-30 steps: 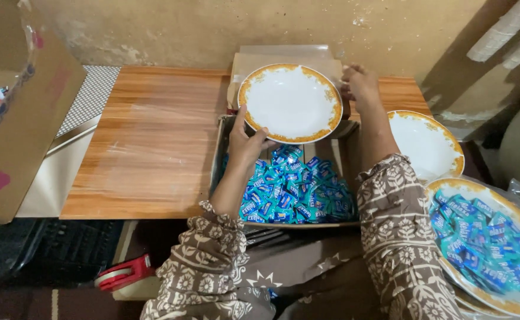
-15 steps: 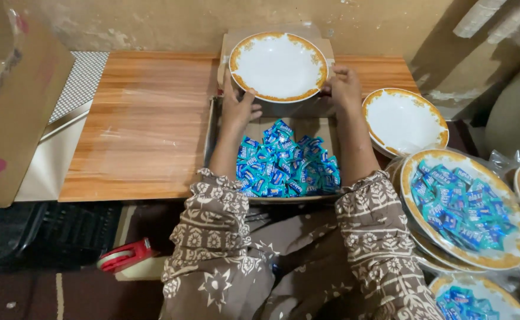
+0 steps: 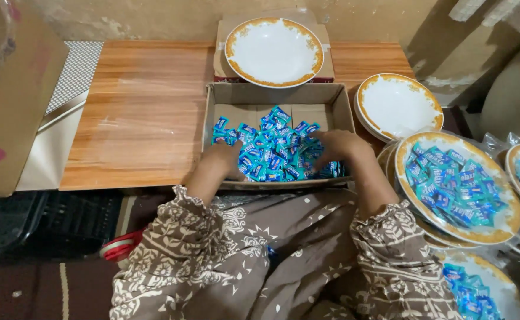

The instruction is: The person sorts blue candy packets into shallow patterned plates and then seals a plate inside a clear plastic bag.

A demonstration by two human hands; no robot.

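Cupping blue candies [image 3: 275, 148] with both hands, left hand [image 3: 227, 161], right hand [image 3: 334, 147], inside shallow box [image 3: 272, 95]

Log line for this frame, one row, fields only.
left hand: in blue wrapped candies | right hand: in same pile | shallow cardboard box: holds candies | empty white gold-rimmed plate: behind box

Wooden table [image 3: 141, 112]: cardboard box [image 3: 278, 98], flat carton [image 3: 221, 59], plate stack [image 3: 397, 106].
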